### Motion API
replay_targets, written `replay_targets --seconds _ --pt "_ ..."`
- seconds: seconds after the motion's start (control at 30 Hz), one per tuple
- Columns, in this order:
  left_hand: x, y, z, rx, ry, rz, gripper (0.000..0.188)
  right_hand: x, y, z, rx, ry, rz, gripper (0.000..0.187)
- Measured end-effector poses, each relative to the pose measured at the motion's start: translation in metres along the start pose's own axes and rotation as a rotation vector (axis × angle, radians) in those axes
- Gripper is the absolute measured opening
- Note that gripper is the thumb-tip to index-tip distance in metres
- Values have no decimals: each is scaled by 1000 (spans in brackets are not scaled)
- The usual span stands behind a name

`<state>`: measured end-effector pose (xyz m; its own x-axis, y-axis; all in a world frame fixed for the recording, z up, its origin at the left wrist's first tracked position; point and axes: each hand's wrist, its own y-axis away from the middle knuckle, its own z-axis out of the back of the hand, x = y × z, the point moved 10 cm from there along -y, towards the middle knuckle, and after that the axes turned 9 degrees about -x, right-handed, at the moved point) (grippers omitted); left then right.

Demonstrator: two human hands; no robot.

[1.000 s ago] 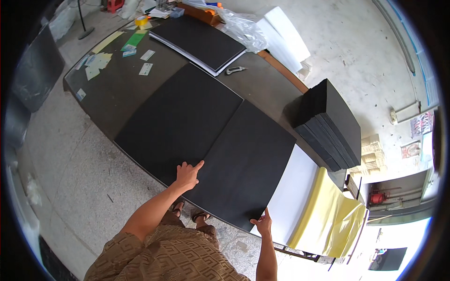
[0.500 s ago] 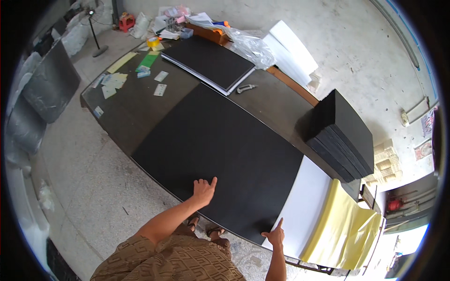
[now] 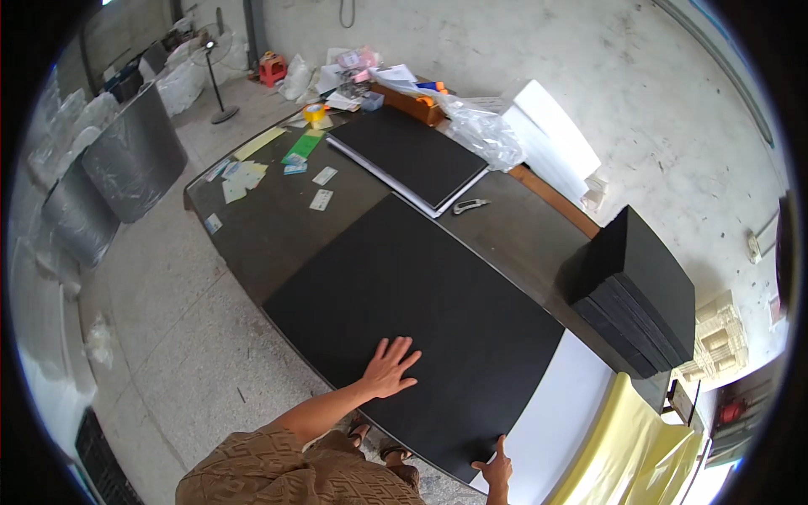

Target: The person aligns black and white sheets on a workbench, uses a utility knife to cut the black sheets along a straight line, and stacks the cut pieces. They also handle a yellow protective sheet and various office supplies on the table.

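A large black sheet lies flat along the table. My left hand is over its near part with the fingers spread, holding nothing. At the sheet's near right corner is my right hand, thumb and forefinger stretched apart along the edge between black and white. White sheeting shows to the right of the black sheet. Beyond it, a yellow film lies loosely bunched and drapes over the table's right end.
A thick black stack stands at the back right. Farther left lie more black boards, a utility knife, yellow tape and paper slips. Clear plastic and white foam line the back edge.
The view has shifted, so the scene sits lower and farther right. My left hand's fingers have spread from a partly curled pose with one finger out. My right hand keeps to the sheet's corner.
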<state>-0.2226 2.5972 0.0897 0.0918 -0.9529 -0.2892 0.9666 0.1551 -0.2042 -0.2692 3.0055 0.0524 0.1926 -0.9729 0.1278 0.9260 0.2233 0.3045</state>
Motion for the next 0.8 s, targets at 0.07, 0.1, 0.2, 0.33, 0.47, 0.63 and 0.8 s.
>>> replay_targets --seconds 0.07,0.1,0.2,0.33,0.47,0.63,0.8 --pt "23 1 19 1 -55 176 71 3 0 2 41 35 -23 130" --pt "36 2 25 0 -80 264 71 2 1 5 65 29 -54 131" --pt "96 23 44 -76 -193 454 71 10 1 4 132 2 -72 133" --pt "160 40 46 3 -202 579 69 11 -1 -5 151 44 -73 136" --pt "223 45 57 93 -176 810 66 27 8 11 171 -239 -40 91" --pt "323 29 81 82 -177 1015 72 -17 -5 -51 97 -73 -13 111" --pt "366 -23 114 167 -75 1092 81 -76 -21 -111 254 257 -72 92"
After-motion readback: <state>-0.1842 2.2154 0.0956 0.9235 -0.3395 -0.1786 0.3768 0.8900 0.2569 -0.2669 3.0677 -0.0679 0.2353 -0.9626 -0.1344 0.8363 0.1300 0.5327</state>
